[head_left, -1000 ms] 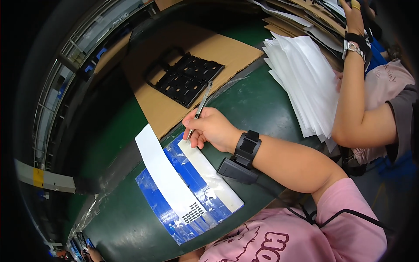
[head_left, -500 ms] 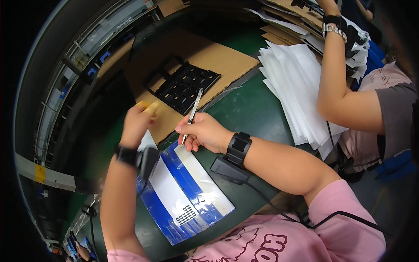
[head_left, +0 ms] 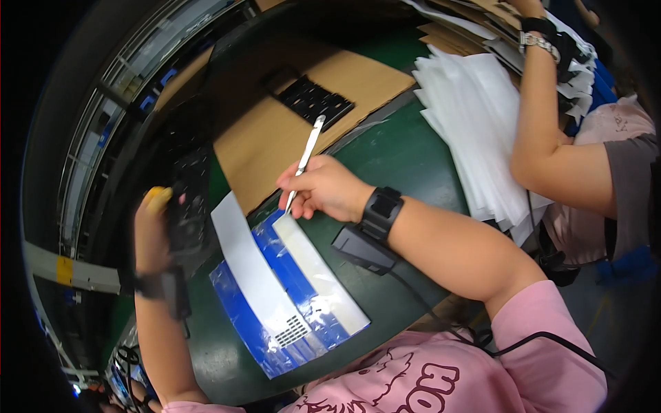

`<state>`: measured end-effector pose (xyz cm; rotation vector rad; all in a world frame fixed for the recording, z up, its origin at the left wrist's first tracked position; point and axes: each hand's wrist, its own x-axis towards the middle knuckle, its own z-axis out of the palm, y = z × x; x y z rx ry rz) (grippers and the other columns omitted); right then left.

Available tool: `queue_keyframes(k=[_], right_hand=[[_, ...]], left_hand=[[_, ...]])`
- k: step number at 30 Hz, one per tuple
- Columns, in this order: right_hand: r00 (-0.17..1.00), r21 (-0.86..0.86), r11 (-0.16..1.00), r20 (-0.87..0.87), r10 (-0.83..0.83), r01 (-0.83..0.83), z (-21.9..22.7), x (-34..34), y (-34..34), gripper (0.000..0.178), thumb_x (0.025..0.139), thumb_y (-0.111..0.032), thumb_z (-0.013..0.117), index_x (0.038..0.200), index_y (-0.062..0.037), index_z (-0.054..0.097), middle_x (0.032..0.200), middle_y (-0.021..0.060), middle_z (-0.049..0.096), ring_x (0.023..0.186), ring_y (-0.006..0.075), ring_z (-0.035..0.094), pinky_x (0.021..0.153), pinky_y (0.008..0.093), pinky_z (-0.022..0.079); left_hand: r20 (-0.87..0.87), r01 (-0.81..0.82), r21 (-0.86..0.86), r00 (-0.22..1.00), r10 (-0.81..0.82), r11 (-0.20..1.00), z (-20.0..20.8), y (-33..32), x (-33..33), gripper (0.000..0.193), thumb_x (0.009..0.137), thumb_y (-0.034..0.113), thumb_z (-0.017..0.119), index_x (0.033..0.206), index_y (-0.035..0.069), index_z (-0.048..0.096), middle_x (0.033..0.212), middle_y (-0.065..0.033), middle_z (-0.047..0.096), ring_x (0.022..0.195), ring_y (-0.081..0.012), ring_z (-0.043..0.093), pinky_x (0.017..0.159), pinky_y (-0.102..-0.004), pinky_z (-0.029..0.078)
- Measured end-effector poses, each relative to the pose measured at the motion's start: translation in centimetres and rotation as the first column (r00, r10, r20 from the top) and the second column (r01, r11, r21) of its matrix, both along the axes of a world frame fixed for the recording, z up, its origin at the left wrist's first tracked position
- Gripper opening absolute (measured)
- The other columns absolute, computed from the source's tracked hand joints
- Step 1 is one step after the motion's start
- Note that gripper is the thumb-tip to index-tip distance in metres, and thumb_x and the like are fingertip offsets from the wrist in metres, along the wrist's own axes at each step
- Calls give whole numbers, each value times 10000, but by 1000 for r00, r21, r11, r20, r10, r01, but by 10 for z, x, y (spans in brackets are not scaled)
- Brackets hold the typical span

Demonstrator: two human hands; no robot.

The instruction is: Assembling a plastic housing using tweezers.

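My right hand [head_left: 327,189] is closed round a pair of silver tweezers [head_left: 310,146], above the top end of a blue taped board [head_left: 281,260]. A white strip [head_left: 248,265] with small dark rectangles near its lower end lies on that board. On the left, my left hand [head_left: 149,230] is smeared by motion, with yellow covers [head_left: 160,195] on its fingertips. It appears to grip a black plastic panel [head_left: 191,206], equally blurred, by its near side. Another black perforated panel [head_left: 317,101] lies on the cardboard sheet [head_left: 258,158].
White foam sheets [head_left: 471,124] are piled on the green table [head_left: 385,155] to the right. Behind them is a cardboard stack [head_left: 447,41]. A co-worker's arm [head_left: 540,131] reaches past the pile. A cable [head_left: 420,306] runs from the device at my right wrist.
My left hand has swung left, away from the cardboard, with a black panel now beside it. Less black plastic shows on the cardboard. My right hand still holds the tweezers over the board.
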<state>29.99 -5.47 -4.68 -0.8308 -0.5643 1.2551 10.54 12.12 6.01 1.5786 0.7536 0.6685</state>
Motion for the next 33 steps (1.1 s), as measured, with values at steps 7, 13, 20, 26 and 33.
queue_keyframes(k=[7,13,20,26,33], right_hand=[[967,-61,987,214,-135,151,20,-20,-7,228,868,-155,511,992,34,543,914,112,582,688,142,579,571,233,460],[955,111,989,270,-125,99,81,-44,-48,438,916,-351,408,1132,17,503,853,25,523,718,81,499,598,197,412],[922,-167,985,385,33,35,48,-148,-72,216,847,-165,541,904,34,605,790,96,614,592,98,534,494,201,407],[901,-239,948,423,-94,211,22,-149,-84,147,829,-134,578,857,7,609,692,24,577,561,49,493,484,173,368],[865,-206,892,406,-296,402,22,-152,-78,126,797,-47,597,905,12,570,718,15,581,540,38,504,463,155,372]], left_hand=[[399,5,-442,897,192,897,-30,-54,-133,299,882,216,470,1067,-6,543,944,-122,628,816,-212,623,737,-319,511],[495,132,-637,826,271,759,-65,-91,-139,305,900,216,422,1090,2,529,1003,-115,611,848,-235,617,752,-351,508],[399,-161,-456,842,363,875,-53,-113,-136,333,872,187,470,1156,17,436,985,-69,549,867,-133,538,754,-275,464],[348,-163,-606,826,444,779,-52,-124,-133,384,865,174,472,1209,22,395,1004,-76,544,851,-153,524,784,-289,442],[348,-159,-569,843,411,807,-47,-132,-129,450,854,187,488,1259,44,354,1054,-70,527,895,-152,510,813,-292,437]])
